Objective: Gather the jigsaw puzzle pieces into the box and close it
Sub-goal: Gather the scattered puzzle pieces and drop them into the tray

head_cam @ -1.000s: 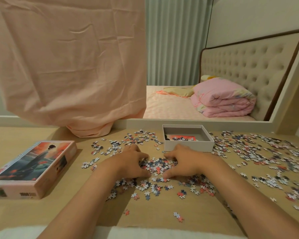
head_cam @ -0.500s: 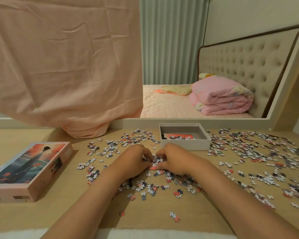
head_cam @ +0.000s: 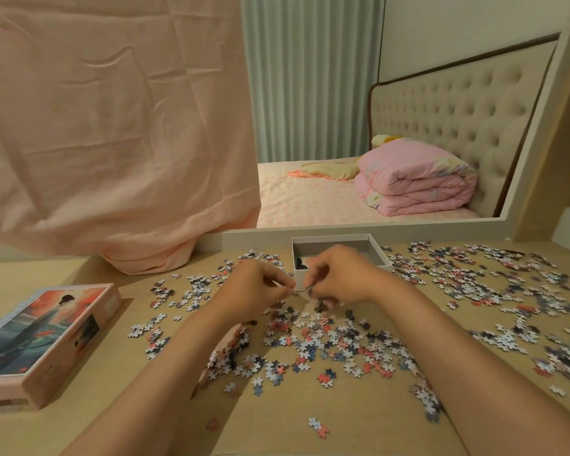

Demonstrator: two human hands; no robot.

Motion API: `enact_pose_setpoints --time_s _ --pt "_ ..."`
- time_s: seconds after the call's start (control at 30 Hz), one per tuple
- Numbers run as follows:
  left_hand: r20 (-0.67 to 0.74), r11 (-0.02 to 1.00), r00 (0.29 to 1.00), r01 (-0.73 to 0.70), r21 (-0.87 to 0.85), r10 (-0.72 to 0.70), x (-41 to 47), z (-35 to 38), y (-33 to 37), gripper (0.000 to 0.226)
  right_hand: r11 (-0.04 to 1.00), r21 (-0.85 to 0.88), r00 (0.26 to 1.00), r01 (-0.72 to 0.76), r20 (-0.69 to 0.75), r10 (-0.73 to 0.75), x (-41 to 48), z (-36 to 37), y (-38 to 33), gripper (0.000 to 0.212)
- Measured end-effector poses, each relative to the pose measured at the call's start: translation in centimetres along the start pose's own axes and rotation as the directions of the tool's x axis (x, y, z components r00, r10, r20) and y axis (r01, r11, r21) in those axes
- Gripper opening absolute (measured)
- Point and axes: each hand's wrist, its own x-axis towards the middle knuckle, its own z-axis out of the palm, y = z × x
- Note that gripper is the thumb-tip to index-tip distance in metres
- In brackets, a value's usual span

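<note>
Puzzle pieces (head_cam: 310, 340) scattered before box (head_cam: 336, 243), left hand (head_cam: 257, 291) and right hand (head_cam: 339, 281) at its near wall, fingers curled round pieces

A pale wooden table (head_cam: 46, 268) fills the view from 8 to 4 o'clock. A wrinkled peach cloth (head_cam: 112, 126) hangs at 10 o'clock, its bottom edge bunched on the table's far side. A white frame (head_cam: 441, 229) runs from 12 to 2 o'clock; within it shows a bed with a pink sheet (head_cam: 310, 205), a folded pink quilt (head_cam: 415, 179) at 2 o'clock, a tufted beige headboard (head_cam: 458, 103) behind it, a pleated pale-green curtain (head_cam: 310, 77) at 12 o'clock, and a cream wall (head_cam: 458, 18) at 1 o'clock. The light is warm and soft.
</note>
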Motion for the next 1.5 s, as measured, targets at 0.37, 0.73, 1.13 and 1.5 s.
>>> enact_pose_setpoints --time_s 0.37,0.73,1.13,1.5 --pt "-0.084 0.996 0.993 -0.08 0.031 0.082 8.9 2.2 3.5 0.01 1.0 0.009 0.872 0.003 -0.489 0.002 3.1 -3.5 4.2 0.016" --pt "0.137 0.92 0.978 -0.195 0.339 0.157 7.5 3.8 1.3 0.032 0.976 -0.217 0.992 -0.033 -0.128 0.005 3.0 -2.6 5.2 0.028" --pt "0.04 0.911 0.999 -0.026 0.412 0.011 2.9 2.1 -2.8 0.039 0.952 -0.292 0.994 0.095 -0.025 -0.107 1.2 -2.2 0.4 0.027" --pt "0.245 0.934 0.968 -0.137 0.331 0.055 0.2 1.4 -2.7 0.038 0.897 -0.435 0.982 0.083 0.19 0.002 0.6 0.3 0.4 0.036"
